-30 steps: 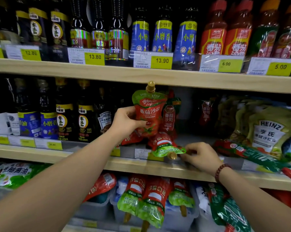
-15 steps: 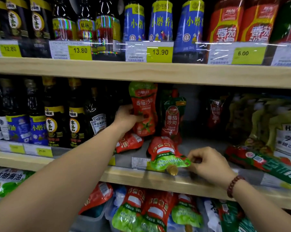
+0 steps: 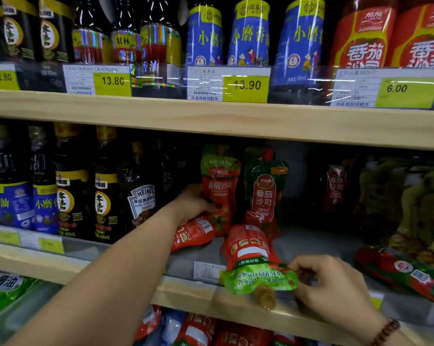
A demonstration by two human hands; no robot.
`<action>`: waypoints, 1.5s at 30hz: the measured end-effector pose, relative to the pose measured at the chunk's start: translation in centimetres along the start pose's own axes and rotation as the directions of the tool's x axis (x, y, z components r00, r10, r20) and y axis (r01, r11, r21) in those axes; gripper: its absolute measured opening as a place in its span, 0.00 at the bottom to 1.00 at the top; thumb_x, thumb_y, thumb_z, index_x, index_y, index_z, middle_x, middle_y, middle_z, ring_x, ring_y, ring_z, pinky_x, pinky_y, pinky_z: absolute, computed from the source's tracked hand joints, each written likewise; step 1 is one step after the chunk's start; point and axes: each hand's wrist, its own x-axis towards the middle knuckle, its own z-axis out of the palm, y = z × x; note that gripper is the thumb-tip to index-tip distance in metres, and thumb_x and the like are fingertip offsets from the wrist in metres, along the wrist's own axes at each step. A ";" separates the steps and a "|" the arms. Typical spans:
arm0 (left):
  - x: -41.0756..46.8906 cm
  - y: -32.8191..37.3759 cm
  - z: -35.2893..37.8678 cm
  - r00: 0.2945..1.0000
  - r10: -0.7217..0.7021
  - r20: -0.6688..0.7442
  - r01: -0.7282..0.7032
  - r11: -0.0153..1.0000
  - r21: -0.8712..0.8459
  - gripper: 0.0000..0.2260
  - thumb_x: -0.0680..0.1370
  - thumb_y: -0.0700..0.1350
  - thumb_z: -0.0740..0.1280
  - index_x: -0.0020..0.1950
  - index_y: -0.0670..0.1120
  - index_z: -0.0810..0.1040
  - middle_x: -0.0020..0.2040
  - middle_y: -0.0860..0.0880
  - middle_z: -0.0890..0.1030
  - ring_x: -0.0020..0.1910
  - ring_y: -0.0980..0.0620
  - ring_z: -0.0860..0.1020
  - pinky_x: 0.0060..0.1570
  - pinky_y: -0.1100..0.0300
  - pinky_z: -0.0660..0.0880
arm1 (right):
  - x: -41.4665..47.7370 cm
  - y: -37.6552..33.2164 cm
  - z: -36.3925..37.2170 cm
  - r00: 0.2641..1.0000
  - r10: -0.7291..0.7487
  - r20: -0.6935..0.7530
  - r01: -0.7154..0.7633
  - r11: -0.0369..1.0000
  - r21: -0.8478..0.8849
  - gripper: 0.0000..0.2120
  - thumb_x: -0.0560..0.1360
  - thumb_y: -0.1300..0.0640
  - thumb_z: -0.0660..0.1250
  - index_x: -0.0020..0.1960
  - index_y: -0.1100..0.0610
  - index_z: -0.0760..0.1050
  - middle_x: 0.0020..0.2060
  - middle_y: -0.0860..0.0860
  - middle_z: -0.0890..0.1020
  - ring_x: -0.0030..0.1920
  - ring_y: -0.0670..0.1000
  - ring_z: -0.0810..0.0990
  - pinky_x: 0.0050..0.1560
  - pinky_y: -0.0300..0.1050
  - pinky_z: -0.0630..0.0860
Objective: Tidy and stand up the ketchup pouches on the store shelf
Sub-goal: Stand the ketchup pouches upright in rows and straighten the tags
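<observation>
Pouches near the middle of the shelf (image 3: 36, 264) count four clearly. Two stand: a red pouch (image 3: 221, 186) and, at its three o'clock, a darker pouch (image 3: 264, 196). Two lie flat: a flat pouch (image 3: 194, 232) at the red pouch's seven o'clock, and a capped pouch (image 3: 250, 253) at five o'clock, cap past the shelf lip. The left hand (image 3: 191, 204) grips the red pouch (covering its left edge); the right hand (image 3: 330, 285) pinches the capped pouch's green end. A fifth pouch (image 3: 335, 188), deep at two o'clock, is too dim to read. Lower pouches (image 3: 198, 332) are cut off.
</observation>
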 end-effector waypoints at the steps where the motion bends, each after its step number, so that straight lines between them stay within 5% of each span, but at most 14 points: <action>1: 0.0 -0.1 -0.2 1.000 0.008 0.022 -0.008 1.000 0.020 0.19 0.69 0.36 0.73 0.58 0.47 0.76 0.54 0.44 0.81 0.49 0.48 0.79 0.51 0.54 0.75 | 0.0 -0.1 0.0 1.000 0.006 0.006 -0.006 1.000 -0.005 0.07 0.62 0.39 0.65 0.40 0.34 0.73 0.34 0.24 0.75 0.39 0.32 0.74 0.29 0.30 0.65; 5: -0.3 -0.1 -0.7 0.998 0.018 0.066 -0.021 0.998 0.052 0.21 0.69 0.39 0.73 0.60 0.49 0.75 0.57 0.45 0.80 0.50 0.50 0.78 0.52 0.56 0.72 | -0.3 -0.3 -0.2 1.000 0.021 0.005 -0.021 1.000 -0.022 0.07 0.62 0.39 0.64 0.40 0.35 0.74 0.35 0.24 0.74 0.36 0.33 0.75 0.29 0.30 0.64; 8: -0.3 0.0 -0.6 0.998 0.054 -0.031 -0.050 0.992 0.118 0.28 0.67 0.41 0.76 0.65 0.49 0.71 0.61 0.46 0.78 0.57 0.48 0.77 0.53 0.57 0.72 | -0.4 -0.4 -0.2 0.999 0.034 0.000 -0.034 0.999 -0.024 0.07 0.62 0.39 0.66 0.40 0.35 0.74 0.35 0.24 0.74 0.36 0.33 0.75 0.28 0.30 0.63; 12: -0.8 0.7 1.0 0.923 0.277 -0.269 -0.241 0.958 0.157 0.55 0.62 0.46 0.79 0.76 0.53 0.43 0.67 0.47 0.72 0.63 0.50 0.71 0.57 0.60 0.67 | -0.5 -0.6 -0.2 0.999 0.047 -0.001 -0.047 0.998 -0.034 0.06 0.63 0.39 0.68 0.39 0.36 0.75 0.35 0.24 0.74 0.36 0.34 0.75 0.28 0.31 0.62; 15: -1.5 0.9 2.9 0.848 0.438 -0.298 -0.311 0.867 0.390 0.57 0.64 0.49 0.78 0.68 0.70 0.33 0.70 0.40 0.66 0.59 0.42 0.75 0.49 0.60 0.71 | -0.6 -0.8 -0.2 0.999 0.054 -0.006 -0.055 0.998 -0.042 0.05 0.64 0.39 0.69 0.39 0.36 0.75 0.35 0.24 0.74 0.35 0.34 0.75 0.27 0.32 0.61; 20: -1.4 0.4 3.6 0.876 0.398 -0.274 -0.163 0.777 0.609 0.47 0.70 0.49 0.73 0.72 0.66 0.38 0.68 0.35 0.64 0.49 0.38 0.79 0.43 0.53 0.77 | -0.9 -0.8 -0.2 0.999 0.050 -0.015 -0.051 0.998 -0.047 0.05 0.64 0.40 0.69 0.37 0.37 0.75 0.37 0.22 0.72 0.41 0.29 0.72 0.27 0.32 0.61; 26: -0.3 0.1 2.7 0.881 0.378 -0.285 -0.183 0.827 0.531 0.46 0.70 0.45 0.73 0.74 0.64 0.43 0.56 0.38 0.76 0.49 0.41 0.79 0.46 0.56 0.77 | -0.8 -0.6 0.0 0.999 0.050 -0.014 -0.050 0.997 -0.055 0.06 0.64 0.39 0.69 0.39 0.35 0.74 0.38 0.22 0.73 0.37 0.32 0.74 0.29 0.31 0.63; 37: 1.3 -1.4 0.4 0.904 0.272 -0.330 -0.104 0.889 0.446 0.44 0.70 0.44 0.72 0.74 0.63 0.45 0.64 0.40 0.75 0.61 0.41 0.75 0.59 0.56 0.72 | -0.9 -0.4 0.1 0.999 0.019 -0.033 -0.020 0.999 -0.045 0.07 0.64 0.38 0.69 0.39 0.36 0.74 0.31 0.32 0.78 0.36 0.36 0.75 0.32 0.32 0.66; 45: 1.0 -1.2 0.5 0.906 0.276 -0.322 -0.110 0.886 0.450 0.45 0.70 0.45 0.73 0.75 0.60 0.45 0.65 0.39 0.73 0.62 0.40 0.74 0.61 0.53 0.72 | -0.9 -0.5 0.2 0.999 0.002 -0.042 -0.005 0.998 -0.057 0.07 0.64 0.38 0.68 0.40 0.36 0.74 0.36 0.26 0.75 0.36 0.34 0.74 0.28 0.31 0.61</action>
